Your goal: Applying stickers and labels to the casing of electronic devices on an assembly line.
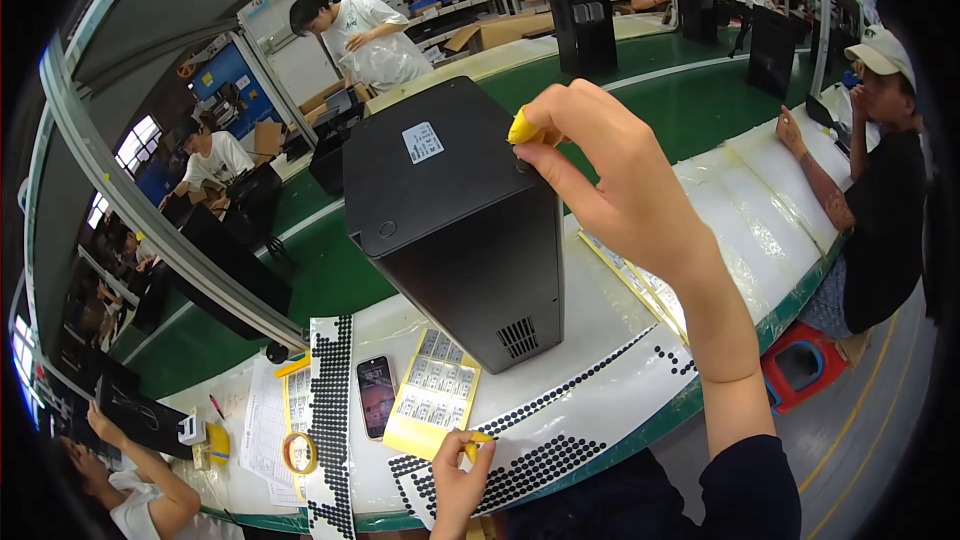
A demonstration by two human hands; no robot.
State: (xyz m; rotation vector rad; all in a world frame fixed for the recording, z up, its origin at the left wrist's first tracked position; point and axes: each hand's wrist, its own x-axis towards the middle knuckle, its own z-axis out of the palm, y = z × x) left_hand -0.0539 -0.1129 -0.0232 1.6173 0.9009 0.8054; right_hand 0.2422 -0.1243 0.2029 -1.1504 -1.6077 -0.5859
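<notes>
A tall black case point(450, 240) stands on the bench, with a pale label point(422, 142) on its top face and a vent low on its side. My right hand point(610, 160) is over the top's right corner, thumb and yellow-covered fingertip closed together at the surface. Whatever lies between them is too small to make out. A round mark point(387, 229) shows at the near left corner of the top. My left hand point(462, 485) is pinched, with yellow finger covers, above a white sheet of black round stickers point(545, 465). A tiny dark spot shows at its fingertip.
Left of the case lie a phone point(375, 397), a yellow-backed label sheet point(432, 395), another dot sheet point(331, 420) and a yellow tape roll point(298, 453). A metal post point(170, 220) rises at left. Green conveyor point(650, 90) runs behind. A person in a cap point(880, 180) sits at right.
</notes>
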